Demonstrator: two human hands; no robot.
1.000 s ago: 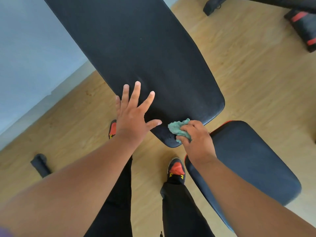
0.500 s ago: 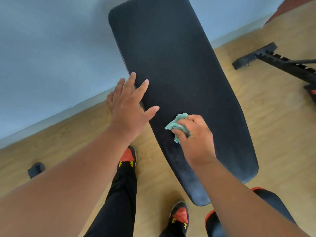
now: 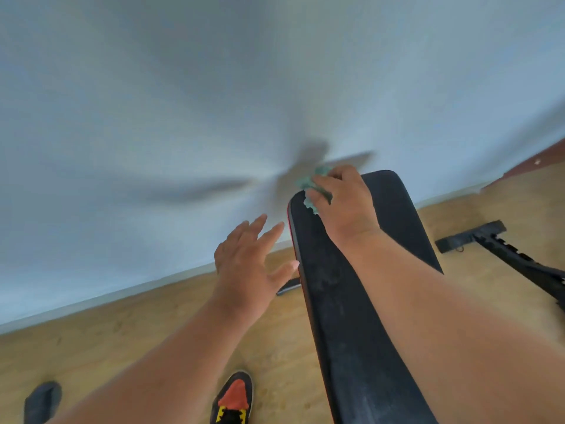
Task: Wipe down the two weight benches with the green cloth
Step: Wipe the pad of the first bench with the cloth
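The black padded backrest of a weight bench (image 3: 345, 301) slopes up and away from me toward the pale wall. My right hand (image 3: 342, 206) presses a crumpled green cloth (image 3: 315, 188) against the pad's top left corner, the fingers closed over it. My left hand (image 3: 247, 264) hovers with spread fingers just left of the pad's red-trimmed edge, holding nothing. Faint wipe streaks show on the pad's lower part. The second bench's black frame (image 3: 504, 255) lies on the floor at the right.
A pale blue wall with a white baseboard (image 3: 122, 298) stands close behind the bench. A black bench foot (image 3: 42, 402) sits on the wooden floor at lower left. My red and black shoe (image 3: 234, 399) is beside the bench.
My right hand has slid the cloth up the backrest from its lower end to the top corner. My left hand has come off the pad to its left side. The view tilted upward.
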